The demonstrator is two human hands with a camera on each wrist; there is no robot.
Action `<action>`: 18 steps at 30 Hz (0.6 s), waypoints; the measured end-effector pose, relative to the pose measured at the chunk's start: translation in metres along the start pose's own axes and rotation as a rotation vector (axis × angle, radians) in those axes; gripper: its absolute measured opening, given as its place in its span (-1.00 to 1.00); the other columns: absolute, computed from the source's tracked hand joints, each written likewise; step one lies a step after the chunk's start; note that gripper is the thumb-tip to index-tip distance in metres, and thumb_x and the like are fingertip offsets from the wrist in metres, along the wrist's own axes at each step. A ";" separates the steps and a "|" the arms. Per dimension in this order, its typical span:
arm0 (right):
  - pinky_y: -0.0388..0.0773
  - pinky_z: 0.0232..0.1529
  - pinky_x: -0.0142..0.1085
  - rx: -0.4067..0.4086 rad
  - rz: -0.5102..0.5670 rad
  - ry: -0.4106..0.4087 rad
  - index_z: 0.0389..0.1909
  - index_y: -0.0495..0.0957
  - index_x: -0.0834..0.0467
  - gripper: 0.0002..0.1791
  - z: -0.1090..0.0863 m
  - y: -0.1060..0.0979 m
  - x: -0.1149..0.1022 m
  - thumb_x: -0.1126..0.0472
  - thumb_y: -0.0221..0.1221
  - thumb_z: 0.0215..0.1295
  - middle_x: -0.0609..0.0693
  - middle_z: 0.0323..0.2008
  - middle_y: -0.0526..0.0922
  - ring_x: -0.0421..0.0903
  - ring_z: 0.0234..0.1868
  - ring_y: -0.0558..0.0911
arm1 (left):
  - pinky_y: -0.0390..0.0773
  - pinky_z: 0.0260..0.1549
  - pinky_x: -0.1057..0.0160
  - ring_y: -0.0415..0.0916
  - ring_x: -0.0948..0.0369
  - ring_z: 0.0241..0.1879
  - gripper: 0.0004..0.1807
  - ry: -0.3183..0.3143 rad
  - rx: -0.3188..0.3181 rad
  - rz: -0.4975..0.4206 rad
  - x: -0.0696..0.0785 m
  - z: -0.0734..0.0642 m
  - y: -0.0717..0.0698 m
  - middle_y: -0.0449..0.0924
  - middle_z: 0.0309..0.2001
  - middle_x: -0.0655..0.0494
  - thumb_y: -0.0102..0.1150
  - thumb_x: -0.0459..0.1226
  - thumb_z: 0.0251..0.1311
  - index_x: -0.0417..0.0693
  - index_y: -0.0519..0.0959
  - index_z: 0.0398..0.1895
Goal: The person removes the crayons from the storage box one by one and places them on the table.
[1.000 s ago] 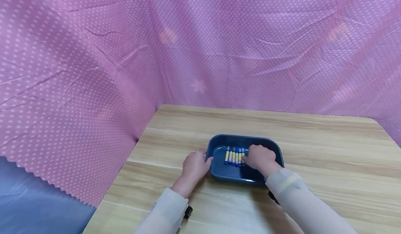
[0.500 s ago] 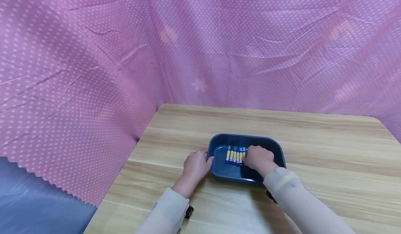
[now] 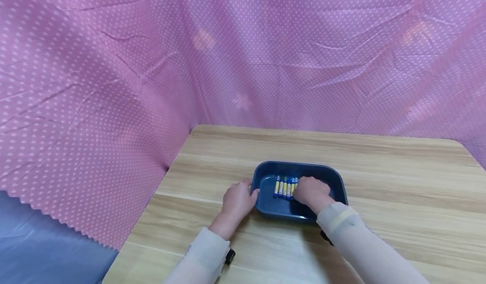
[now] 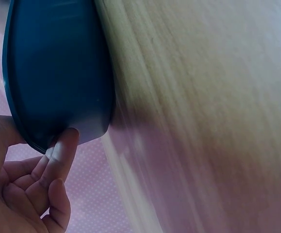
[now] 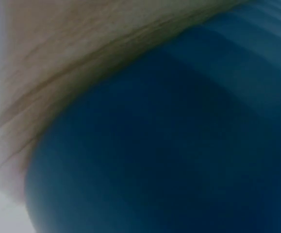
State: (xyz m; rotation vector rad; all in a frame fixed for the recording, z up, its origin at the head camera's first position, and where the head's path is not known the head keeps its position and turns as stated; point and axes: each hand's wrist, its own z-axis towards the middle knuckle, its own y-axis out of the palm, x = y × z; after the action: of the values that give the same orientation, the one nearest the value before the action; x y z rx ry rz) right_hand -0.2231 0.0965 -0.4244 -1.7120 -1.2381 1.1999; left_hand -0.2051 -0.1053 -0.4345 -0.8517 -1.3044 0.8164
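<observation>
A person's left hand (image 3: 238, 197) grips the near-left end of a dark blue tray (image 3: 267, 204) on a wood-grain table (image 3: 228, 149), thumb and fingers pinching the rim between them, while the right hand (image 3: 312, 192) reaches inside with its knuckles up. A row of crayons (image 3: 284, 187), yellow-wrapped and blue at the lower end, lies side by side on the tray floor, the rightmost partly behind the right hand. Whether that hand pinches a crayon cannot be told; its fingertips are out of sight, and the right wrist view is a blur of blue.

The crayons look light and stiff, apt to roll on the glossy floor and likely to snap if squeezed hard or bent; a gentle thumb-and-finger pinch around the yellow middle looks safest. The tray appears rigid and fairly light, its smooth walls perhaps slippery, so the rim, where the left hand has it, offers the surest hold.
</observation>
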 end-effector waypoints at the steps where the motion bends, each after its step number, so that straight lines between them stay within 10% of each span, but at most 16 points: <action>1: 0.30 -0.62 -0.25 -0.003 0.000 0.003 -0.46 0.50 0.20 -0.76 0.000 0.000 0.000 0.08 0.08 0.06 0.04 -0.65 0.44 -0.05 -0.64 0.42 | 0.44 -0.47 0.25 0.42 0.22 -0.53 -0.60 0.000 0.002 0.002 0.000 0.000 0.000 0.57 -0.35 0.01 0.09 -0.08 0.06 -0.12 0.49 -0.08; 18: 0.34 -0.65 -0.25 0.021 -0.001 -0.018 -0.35 0.50 0.26 -0.61 -0.001 0.000 0.000 -0.02 0.18 -0.01 0.05 -0.60 0.46 -0.05 -0.62 0.42 | 0.35 -0.61 0.37 0.37 0.28 -0.61 -0.59 -0.016 -0.035 -0.024 0.000 -0.001 -0.001 0.53 -0.46 0.07 0.06 -0.09 0.08 -0.13 0.47 -0.04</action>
State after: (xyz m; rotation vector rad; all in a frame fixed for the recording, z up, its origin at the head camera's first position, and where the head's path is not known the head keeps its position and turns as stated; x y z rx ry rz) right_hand -0.2225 0.0968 -0.4241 -1.6887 -1.2327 1.2254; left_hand -0.2041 -0.1055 -0.4333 -0.8568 -1.3439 0.7847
